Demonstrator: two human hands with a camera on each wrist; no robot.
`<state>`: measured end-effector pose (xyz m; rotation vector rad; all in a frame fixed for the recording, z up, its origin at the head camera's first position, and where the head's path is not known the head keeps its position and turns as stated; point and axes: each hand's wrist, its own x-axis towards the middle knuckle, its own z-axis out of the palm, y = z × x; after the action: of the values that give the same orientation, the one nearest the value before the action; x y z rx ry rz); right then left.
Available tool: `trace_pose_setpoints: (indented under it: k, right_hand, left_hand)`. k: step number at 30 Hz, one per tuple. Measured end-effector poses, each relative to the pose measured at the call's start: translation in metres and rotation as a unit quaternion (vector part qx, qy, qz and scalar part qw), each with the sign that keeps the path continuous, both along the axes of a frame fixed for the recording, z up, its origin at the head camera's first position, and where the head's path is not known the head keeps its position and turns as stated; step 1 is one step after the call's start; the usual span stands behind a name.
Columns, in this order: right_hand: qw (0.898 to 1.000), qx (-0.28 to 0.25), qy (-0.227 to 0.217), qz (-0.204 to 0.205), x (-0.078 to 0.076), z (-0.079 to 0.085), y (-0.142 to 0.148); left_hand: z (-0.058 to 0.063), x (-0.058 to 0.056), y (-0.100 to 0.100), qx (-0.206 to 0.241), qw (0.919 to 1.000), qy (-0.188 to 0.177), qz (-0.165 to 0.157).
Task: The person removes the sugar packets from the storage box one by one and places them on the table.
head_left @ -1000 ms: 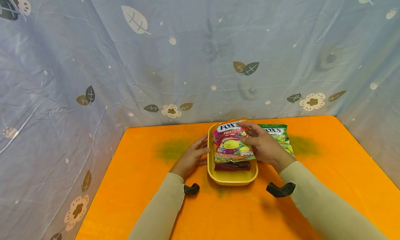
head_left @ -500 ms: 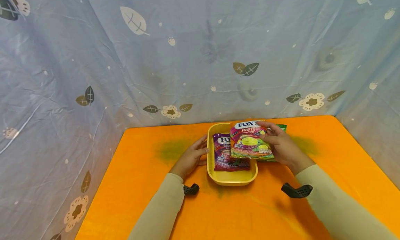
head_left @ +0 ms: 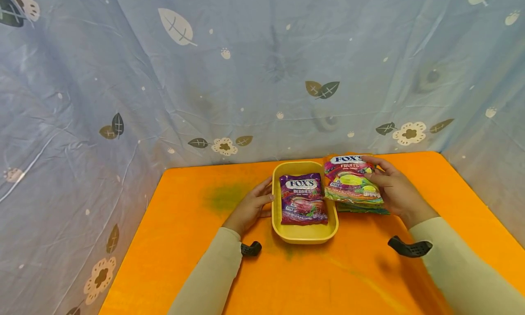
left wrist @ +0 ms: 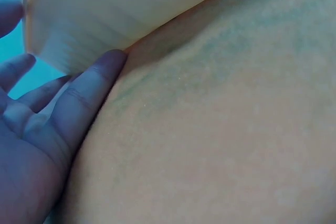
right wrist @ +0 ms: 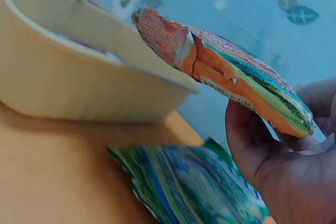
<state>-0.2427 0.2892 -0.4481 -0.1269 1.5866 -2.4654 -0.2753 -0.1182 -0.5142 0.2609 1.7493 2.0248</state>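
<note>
My right hand (head_left: 402, 194) grips the right edge of a pink and orange Fox's Fruits candy bag (head_left: 347, 180), thumb on its printed front. In the right wrist view the bag is edge-on, raised off the table. Below it lies a green candy bag (head_left: 364, 209), mostly covered in the head view. A purple Fox's Berries candy bag (head_left: 303, 198) lies face up inside a yellow plastic tray (head_left: 305, 233). Against the tray's left side rests my left hand (head_left: 251, 206); the left wrist view has its thumb and fingers (left wrist: 86, 90) extended, touching the outer wall.
The orange tabletop (head_left: 287, 278) extends in front of the tray and to both sides. Behind it hangs a blue-grey curtain (head_left: 254, 87) with leaves and flowers, which also closes in the left and right sides.
The right hand has carried the Fruits bag rightward, from above the tray to over the green bag. This uncovered the Berries bag. The left hand and tray have stayed in place.
</note>
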Motion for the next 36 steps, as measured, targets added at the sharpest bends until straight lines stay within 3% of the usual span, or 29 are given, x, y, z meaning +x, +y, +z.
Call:
trace_pose_setpoints:
  k: [9,12,36]
  right_hand:
    - [0.999,-0.008,0.020,-0.046,0.002,-0.016,0.036]
    - [0.999,-0.012,0.008,-0.051,0.003,-0.020,0.046]
    - [0.999,0.026,-0.025,-0.028,0.012,-0.043,0.118]
  left_hand:
    - [0.002,0.001,0.001,0.004,1.0000,-0.005,0.004]
    - [0.001,0.002,0.001,0.003,1.0000,-0.006,0.004]
    - [-0.002,-0.001,0.000,0.001,0.9999,-0.011,0.009]
